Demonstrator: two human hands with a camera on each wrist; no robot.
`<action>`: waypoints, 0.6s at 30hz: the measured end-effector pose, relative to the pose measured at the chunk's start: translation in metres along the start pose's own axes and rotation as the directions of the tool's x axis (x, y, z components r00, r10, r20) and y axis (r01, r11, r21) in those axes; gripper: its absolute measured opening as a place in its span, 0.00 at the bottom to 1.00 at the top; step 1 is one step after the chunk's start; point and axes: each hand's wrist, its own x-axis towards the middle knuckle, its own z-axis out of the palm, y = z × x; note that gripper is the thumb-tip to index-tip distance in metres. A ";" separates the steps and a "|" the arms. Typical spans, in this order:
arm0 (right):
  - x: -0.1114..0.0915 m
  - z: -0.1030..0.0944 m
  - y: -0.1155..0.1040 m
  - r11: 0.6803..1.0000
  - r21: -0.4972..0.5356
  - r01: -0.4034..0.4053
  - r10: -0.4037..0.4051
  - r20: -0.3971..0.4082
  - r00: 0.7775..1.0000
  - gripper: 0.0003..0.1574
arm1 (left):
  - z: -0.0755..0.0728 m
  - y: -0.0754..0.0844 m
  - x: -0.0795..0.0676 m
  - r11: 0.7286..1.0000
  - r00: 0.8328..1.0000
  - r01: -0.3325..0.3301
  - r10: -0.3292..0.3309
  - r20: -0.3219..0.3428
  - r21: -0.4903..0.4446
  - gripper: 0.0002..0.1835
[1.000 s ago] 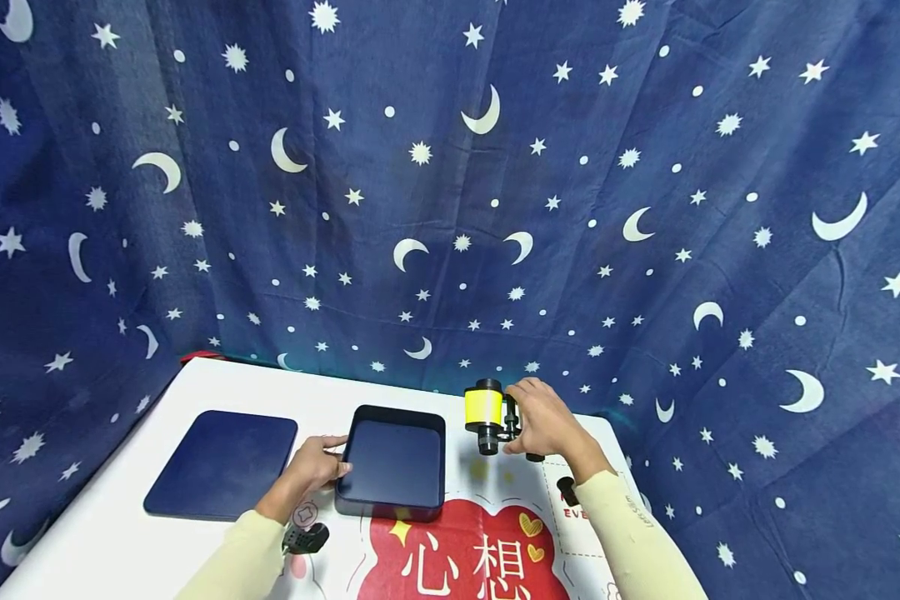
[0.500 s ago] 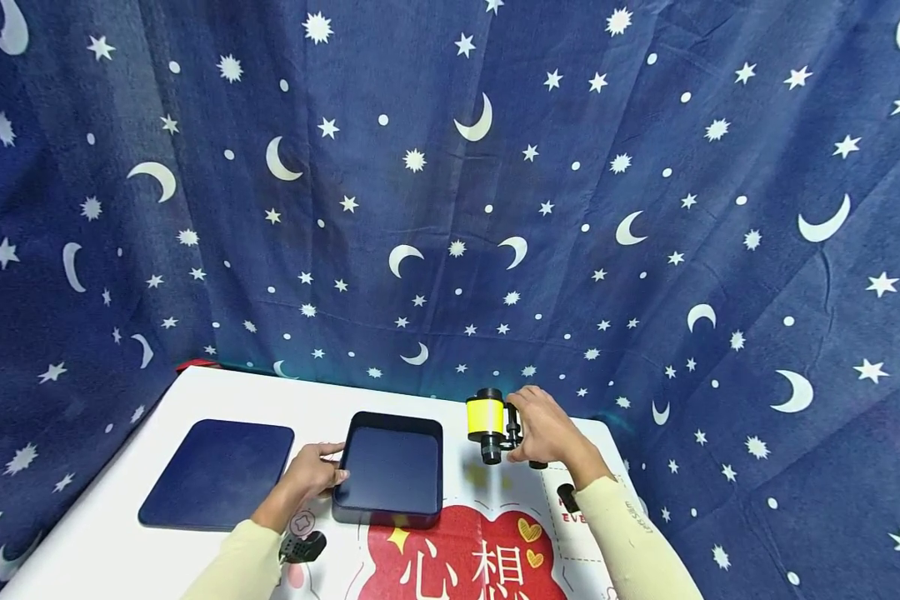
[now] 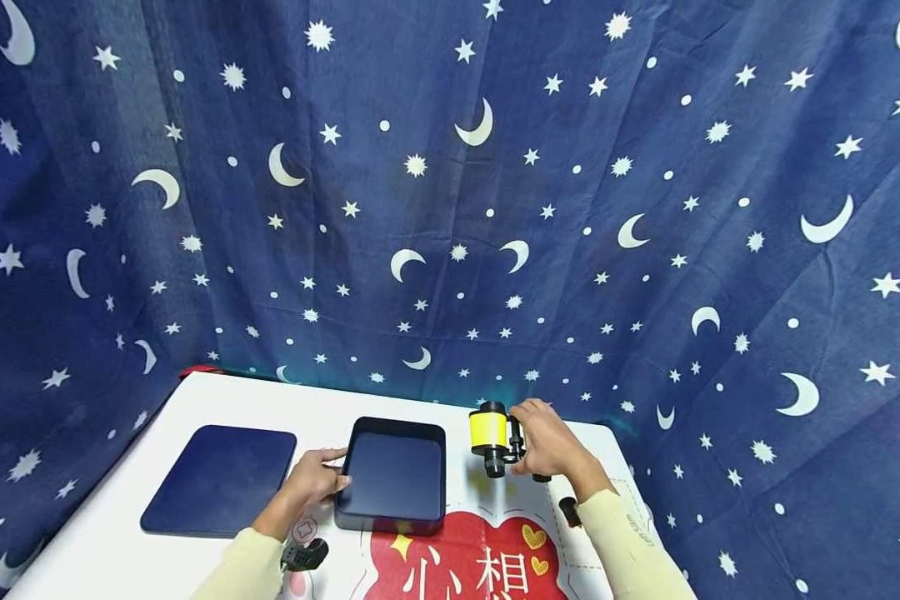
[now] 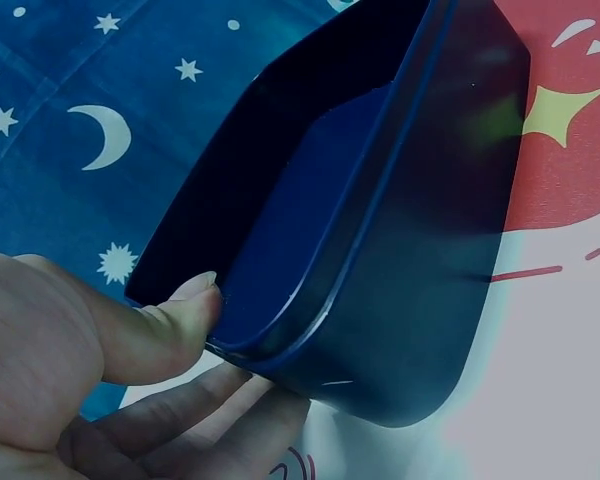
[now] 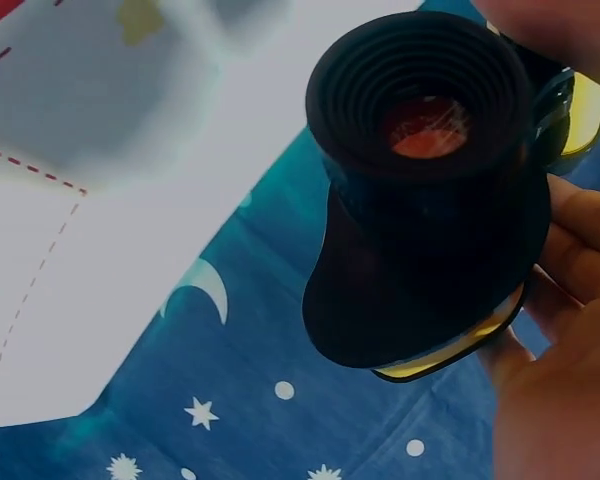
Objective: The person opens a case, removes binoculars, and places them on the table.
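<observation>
A dark blue open box (image 3: 444, 492) stands on the table, its inside bare in the head view. My left hand (image 3: 313, 477) grips its left wall, thumb at the inner rim and fingers outside, as the left wrist view shows close up. To the right of the box, my right hand (image 3: 546, 437) holds yellow-and-black binoculars (image 3: 488, 430) raised over the table. One barrel's eyecup (image 5: 420, 95) faces the right wrist camera, while part of the other barrel is hidden behind the hand in the head view.
Left of the box lies a flat dark blue lid (image 3: 221, 482). The white table (image 3: 270, 398) carries a red printed patch (image 3: 461, 550) at the front. A blue curtain (image 3: 450, 208) with moons and stars hangs behind and at both sides.
The view has tilted slightly, so the table sits a little lower in it. Both hands keep their grips, and the binoculars stay raised right of the box.
</observation>
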 end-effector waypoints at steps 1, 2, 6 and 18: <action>-0.001 0.002 0.001 1.000 -0.003 0.002 -0.002 0.001 1.000 0.59 | 0.000 0.000 0.000 1.000 1.000 -0.004 0.004 0.000 -0.006 0.34; -0.002 0.003 0.001 1.000 -0.002 0.004 -0.004 0.002 1.000 0.59 | 0.000 0.001 0.000 1.000 1.000 -0.010 0.010 0.000 -0.010 0.34; -0.004 0.010 0.003 1.000 -0.012 0.018 -0.018 0.002 1.000 0.60 | 0.000 0.001 -0.002 1.000 1.000 -0.020 0.020 -0.008 -0.020 0.34; -0.010 0.029 0.003 1.000 -0.011 0.011 -0.011 0.008 1.000 0.57 | 0.002 -0.002 -0.002 0.999 1.000 -0.016 0.015 -0.010 -0.028 0.33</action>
